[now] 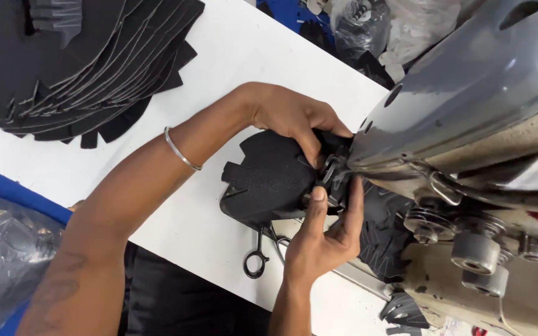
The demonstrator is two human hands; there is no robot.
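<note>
Both hands are on the black fabric piece (pixel 272 177) now, right up at the nose of the grey sewing machine (pixel 468 93). My left hand (pixel 291 118) pinches its upper edge from above, fingers closed on the cloth. My right hand (pixel 325 233) comes from below, thumb pressing the near edge, fingers curled behind it. The piece's bulk lies leftward over the white table (pixel 231 50); its working edge points right, into the machine. Scissors (pixel 259 255) lie just beneath.

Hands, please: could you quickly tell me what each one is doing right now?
Left hand: closed, gripping the black fabric piece at the sewing machine.
Right hand: closed, pinching the same piece from below.
</note>
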